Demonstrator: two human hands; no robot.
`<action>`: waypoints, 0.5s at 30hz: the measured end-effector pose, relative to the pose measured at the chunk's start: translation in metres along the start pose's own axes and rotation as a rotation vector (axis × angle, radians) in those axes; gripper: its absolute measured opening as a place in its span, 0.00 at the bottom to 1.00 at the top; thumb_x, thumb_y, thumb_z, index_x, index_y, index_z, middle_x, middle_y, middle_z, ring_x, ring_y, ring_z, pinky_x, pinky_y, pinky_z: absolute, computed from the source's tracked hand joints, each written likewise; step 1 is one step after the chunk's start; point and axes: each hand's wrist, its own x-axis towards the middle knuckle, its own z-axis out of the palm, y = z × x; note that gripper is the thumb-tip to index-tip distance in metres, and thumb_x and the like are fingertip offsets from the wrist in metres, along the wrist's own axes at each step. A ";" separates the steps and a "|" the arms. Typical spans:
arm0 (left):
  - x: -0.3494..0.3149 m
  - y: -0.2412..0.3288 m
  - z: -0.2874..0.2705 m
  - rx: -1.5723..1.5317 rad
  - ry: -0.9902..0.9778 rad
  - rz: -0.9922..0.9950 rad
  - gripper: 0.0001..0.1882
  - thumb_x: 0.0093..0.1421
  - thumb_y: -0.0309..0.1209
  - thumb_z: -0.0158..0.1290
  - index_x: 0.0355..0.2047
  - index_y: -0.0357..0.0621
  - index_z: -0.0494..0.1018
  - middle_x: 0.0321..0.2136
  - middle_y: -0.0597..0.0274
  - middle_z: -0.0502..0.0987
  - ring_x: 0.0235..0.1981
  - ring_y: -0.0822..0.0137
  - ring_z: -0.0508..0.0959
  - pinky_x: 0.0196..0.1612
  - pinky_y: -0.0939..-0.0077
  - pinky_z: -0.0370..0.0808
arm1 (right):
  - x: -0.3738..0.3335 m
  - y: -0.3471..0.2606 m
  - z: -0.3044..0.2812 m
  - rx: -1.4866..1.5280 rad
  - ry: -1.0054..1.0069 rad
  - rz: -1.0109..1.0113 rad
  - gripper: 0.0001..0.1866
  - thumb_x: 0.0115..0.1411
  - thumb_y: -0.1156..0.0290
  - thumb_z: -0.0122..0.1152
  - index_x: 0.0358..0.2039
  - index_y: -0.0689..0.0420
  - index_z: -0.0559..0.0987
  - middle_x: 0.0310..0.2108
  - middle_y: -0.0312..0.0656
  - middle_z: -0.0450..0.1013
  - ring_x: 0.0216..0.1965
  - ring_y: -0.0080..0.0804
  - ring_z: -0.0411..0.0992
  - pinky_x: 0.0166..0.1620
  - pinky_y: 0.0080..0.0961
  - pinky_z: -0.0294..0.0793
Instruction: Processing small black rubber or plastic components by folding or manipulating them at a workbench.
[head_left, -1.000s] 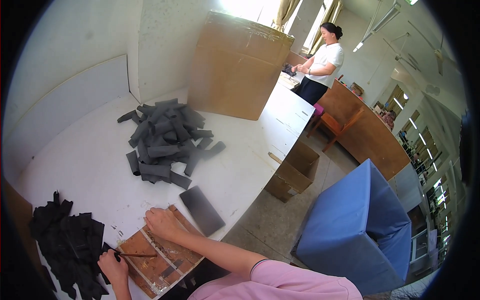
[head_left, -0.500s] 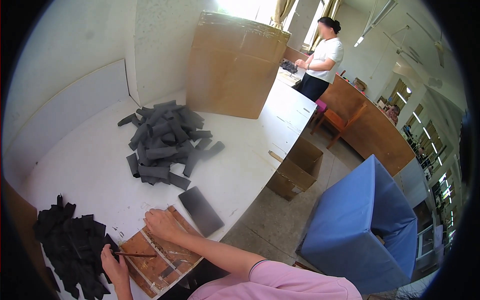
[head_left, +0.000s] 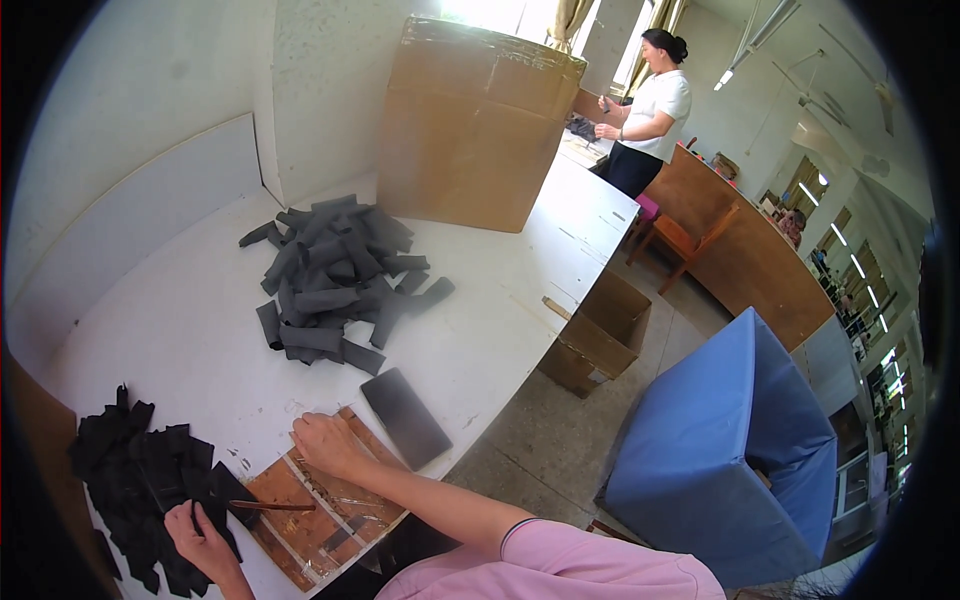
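Note:
My left hand is at the near right edge of a pile of black fabric strips. Its thumb and fingers pinch the black cloth. My right hand rests on the far part of a brown wooden board banded with pale strips and clear tape. Its fingers curl down together, and whatever they hold is hidden beneath them. A thin brown stick lies across the board's left side, beside a dark flat piece. Right of the board lies a dark grey rectangular slab.
A heap of dark grey folded fabric pieces lies farther back on the white table. Behind it stands a large cardboard box. An open carton and a blue cloth-covered bin stand off the right edge. A person works beyond.
My left hand has moved left from beside the stick onto the black strips. My right hand stays on the board. The person beyond has raised one hand.

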 end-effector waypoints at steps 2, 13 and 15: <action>0.010 -0.001 -0.007 -0.036 0.102 -0.022 0.03 0.53 0.20 0.48 0.27 0.32 0.66 0.26 0.56 0.66 0.28 0.61 0.68 0.33 0.76 0.65 | 0.000 -0.002 -0.002 -0.002 0.007 -0.007 0.08 0.49 0.70 0.53 0.18 0.59 0.68 0.19 0.42 0.65 0.24 0.38 0.68 0.26 0.33 0.67; 0.004 -0.005 -0.055 -1.227 0.182 -0.684 0.15 0.55 0.30 0.50 0.41 0.34 0.65 0.33 0.58 0.72 0.34 0.71 0.72 0.40 0.77 0.70 | -0.012 -0.011 0.000 0.031 -0.013 -0.066 0.08 0.50 0.69 0.51 0.18 0.58 0.68 0.19 0.43 0.67 0.24 0.38 0.69 0.26 0.34 0.68; 0.004 0.015 -0.065 -1.379 0.098 -0.791 0.09 0.55 0.28 0.49 0.35 0.36 0.67 0.29 0.64 0.71 0.31 0.74 0.71 0.38 0.79 0.70 | 0.001 -0.031 -0.028 -0.033 -0.186 -0.018 0.10 0.51 0.67 0.47 0.18 0.57 0.71 0.20 0.45 0.68 0.24 0.40 0.69 0.27 0.36 0.68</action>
